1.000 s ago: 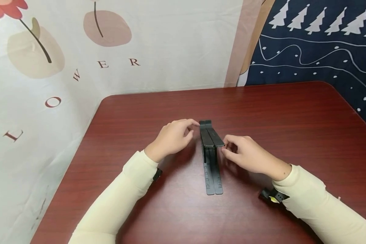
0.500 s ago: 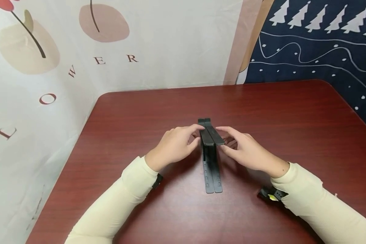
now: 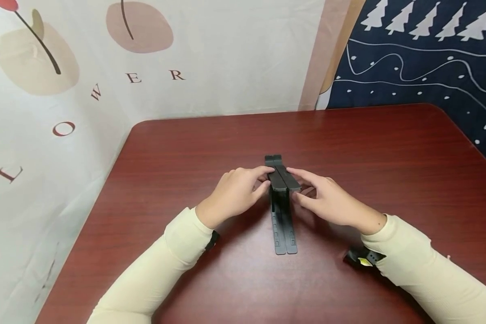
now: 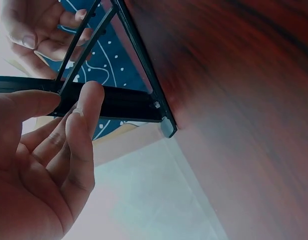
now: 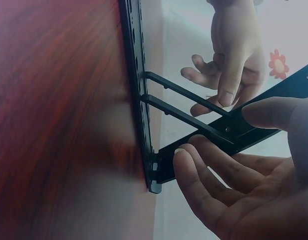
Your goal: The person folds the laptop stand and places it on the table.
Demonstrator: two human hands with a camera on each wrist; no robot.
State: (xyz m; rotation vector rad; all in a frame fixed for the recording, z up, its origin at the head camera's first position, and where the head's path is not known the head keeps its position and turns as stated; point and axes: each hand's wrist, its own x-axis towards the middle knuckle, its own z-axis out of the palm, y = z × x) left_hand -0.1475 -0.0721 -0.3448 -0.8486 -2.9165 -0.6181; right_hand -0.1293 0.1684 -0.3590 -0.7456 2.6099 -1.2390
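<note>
A black folding laptop stand (image 3: 284,182) stands on the table, its two long arms side by side, raised at a slant over the flat base rails (image 3: 284,238). My left hand (image 3: 236,193) holds the left upper arm, forefinger along its top and thumb at its side. From the other side, my right hand (image 3: 330,200) grips the right upper arm. Thin struts (image 5: 183,102) join arms and base in the right wrist view; thumb and fingers of the right hand (image 5: 243,195) lie on opposite edges of the arm. The stand's hinge end (image 4: 163,117) meets the table.
The reddish-brown wooden table (image 3: 194,148) has rounded far corners. Behind it hang a pale printed cloth (image 3: 235,58) and a dark blue cloth with white trees (image 3: 413,63). A black strap with a device (image 3: 364,257) sits at the right wrist.
Both hands have closed in on the stand from its two sides; the left moved right onto the upper arm, the right forefinger reached forward along it. The stand keeps its slant.
</note>
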